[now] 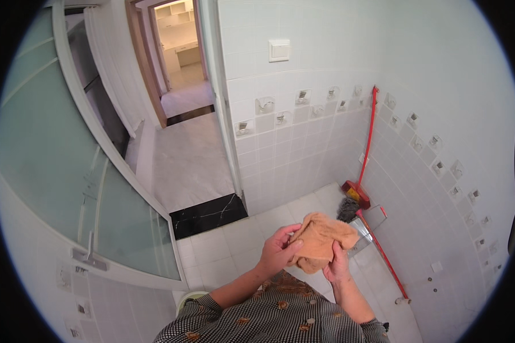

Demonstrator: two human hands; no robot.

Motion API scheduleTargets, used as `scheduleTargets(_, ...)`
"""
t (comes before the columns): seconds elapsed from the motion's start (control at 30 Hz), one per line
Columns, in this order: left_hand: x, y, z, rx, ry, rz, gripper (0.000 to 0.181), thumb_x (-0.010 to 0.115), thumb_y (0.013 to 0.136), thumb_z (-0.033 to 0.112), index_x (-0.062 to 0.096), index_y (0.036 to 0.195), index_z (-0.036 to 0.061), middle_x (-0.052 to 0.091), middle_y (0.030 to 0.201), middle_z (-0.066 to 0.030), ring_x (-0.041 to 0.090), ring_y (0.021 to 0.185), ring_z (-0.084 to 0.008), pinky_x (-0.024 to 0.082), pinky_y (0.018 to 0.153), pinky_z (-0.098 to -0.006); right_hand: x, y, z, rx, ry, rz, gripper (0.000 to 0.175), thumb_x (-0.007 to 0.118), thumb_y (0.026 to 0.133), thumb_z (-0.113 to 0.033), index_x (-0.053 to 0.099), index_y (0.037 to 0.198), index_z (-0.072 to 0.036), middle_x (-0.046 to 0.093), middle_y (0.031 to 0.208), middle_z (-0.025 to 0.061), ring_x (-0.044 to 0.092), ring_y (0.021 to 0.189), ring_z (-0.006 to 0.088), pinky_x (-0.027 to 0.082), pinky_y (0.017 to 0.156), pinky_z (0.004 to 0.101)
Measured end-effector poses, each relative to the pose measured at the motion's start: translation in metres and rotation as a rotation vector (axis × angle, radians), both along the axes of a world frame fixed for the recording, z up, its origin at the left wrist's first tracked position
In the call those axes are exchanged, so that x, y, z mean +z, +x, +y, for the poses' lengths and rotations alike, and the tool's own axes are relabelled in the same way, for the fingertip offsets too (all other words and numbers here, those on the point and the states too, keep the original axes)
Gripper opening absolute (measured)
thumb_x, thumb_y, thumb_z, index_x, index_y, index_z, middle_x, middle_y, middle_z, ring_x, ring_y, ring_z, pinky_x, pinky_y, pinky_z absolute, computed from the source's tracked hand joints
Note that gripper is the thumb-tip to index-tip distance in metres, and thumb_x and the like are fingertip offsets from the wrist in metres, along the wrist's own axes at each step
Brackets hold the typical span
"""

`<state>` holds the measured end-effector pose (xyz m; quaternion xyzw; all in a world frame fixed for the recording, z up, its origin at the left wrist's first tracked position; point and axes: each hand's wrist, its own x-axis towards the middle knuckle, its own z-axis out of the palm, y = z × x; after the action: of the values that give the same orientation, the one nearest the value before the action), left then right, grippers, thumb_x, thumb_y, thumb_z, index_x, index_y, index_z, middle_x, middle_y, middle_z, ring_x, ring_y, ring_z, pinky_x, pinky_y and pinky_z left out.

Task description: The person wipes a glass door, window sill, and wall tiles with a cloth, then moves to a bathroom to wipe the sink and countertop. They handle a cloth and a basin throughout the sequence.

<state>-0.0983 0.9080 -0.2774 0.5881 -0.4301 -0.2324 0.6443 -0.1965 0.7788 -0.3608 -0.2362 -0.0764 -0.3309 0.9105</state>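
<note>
An orange-brown cloth, bunched and partly folded, is held up between both hands in front of my body. My left hand grips its left edge, the thumb on the near face and the fingers reaching behind. On the lower right, my right hand pinches the cloth with its thumb on top, and its other fingers are mostly hidden beneath.
A red-handled broom leans in the tiled corner. Beside it are a grey brush head, a metal dustpan and a red pole. A black threshold crosses the doorway by a frosted glass door. Part of a green basin shows at lower left.
</note>
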Motion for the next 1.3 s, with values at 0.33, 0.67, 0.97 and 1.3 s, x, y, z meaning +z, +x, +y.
scheduleTargets(0.33,0.064,0.035,0.013,0.544,-0.543,-0.353,0.026,0.055,0.088,-0.004,0.055,0.113,-0.0002,0.055,0.108,-0.0039,0.054,0.094,-0.0083,0.046,0.081,-0.022,0.099,0.049,-0.017,-0.323,-0.508,-0.113,0.053,0.065,0.084,-0.008,0.043,0.132,-0.004,0.051,0.129,0.0092,0.051,0.118,0.0204,0.041,0.1,0.0361)
scheduleTargets(0.67,0.176,0.079,0.013,0.797,-0.982,-0.525,0.037,0.044,0.098,0.016,0.041,0.131,0.0,0.045,0.131,-0.0104,0.047,0.117,-0.0189,0.037,0.099,-0.0329,0.233,0.142,-0.012,-1.032,-1.287,-0.478,0.032,0.065,0.071,-0.002,0.061,0.103,-0.002,0.058,0.107,0.015,0.055,0.101,0.033,0.044,0.088,0.0402)
scheduleTargets(0.97,0.2,0.138,-0.02,1.365,-0.346,-1.381,0.049,0.043,0.088,0.012,0.038,0.135,-0.0033,0.025,0.145,-0.0251,0.028,0.132,-0.0402,0.024,0.109,-0.0464,0.284,0.198,-0.02,-1.144,-1.57,-0.567,0.02,0.062,0.078,-0.013,0.062,0.097,-0.006,0.061,0.099,0.0118,0.06,0.089,0.0273,0.049,0.077,0.0372)
scheduleTargets(1.3,0.061,0.183,-0.015,1.242,0.207,-1.813,0.043,0.064,0.08,0.036,0.059,0.119,0.0186,0.039,0.133,-0.0119,0.038,0.122,-0.034,0.028,0.101,-0.0592,0.21,0.19,-0.072,-0.679,-2.248,-0.102,0.031,0.058,0.075,-0.002,0.056,0.105,-0.008,0.061,0.101,0.0094,0.057,0.095,0.0325,0.047,0.08,0.0387)
